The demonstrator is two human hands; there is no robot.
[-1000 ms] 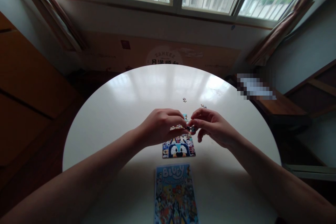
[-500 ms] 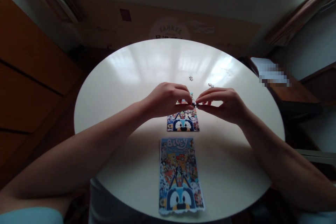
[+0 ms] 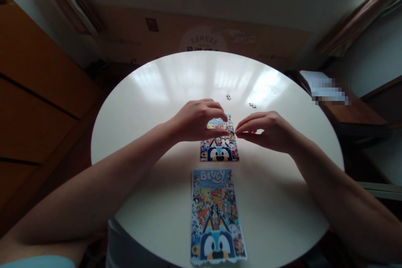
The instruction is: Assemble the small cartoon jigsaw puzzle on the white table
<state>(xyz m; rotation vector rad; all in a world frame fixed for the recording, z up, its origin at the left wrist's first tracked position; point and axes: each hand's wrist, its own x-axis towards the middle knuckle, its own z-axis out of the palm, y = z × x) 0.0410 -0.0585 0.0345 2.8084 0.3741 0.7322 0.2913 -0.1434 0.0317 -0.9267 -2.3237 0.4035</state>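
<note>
A colourful jigsaw puzzle [image 3: 220,153] lies mostly assembled on the table, a blue cartoon dog's face at its near end. Over its left and middle part is my left hand [image 3: 201,120], thumb and fingers apart with nothing between them; it hides some of the puzzle. At the puzzle's right edge my right hand [image 3: 266,131] pinches a small puzzle piece [image 3: 236,133], largely covered by the fingertips. Nearer to me lies a printed sheet [image 3: 216,213] headed "BLUEY" with the same picture.
Beyond the hands, a loose puzzle piece [image 3: 228,97] and more loose pieces [image 3: 253,105] rest on the white oval table [image 3: 141,104]. A brown side table [image 3: 354,113] with papers stands at the right, and wooden cabinets [image 3: 37,109] at the left.
My left thumb and fingers have parted from their pinch. My right hand has come down slightly to the puzzle's right edge, still pinching. The view has tilted up a little.
</note>
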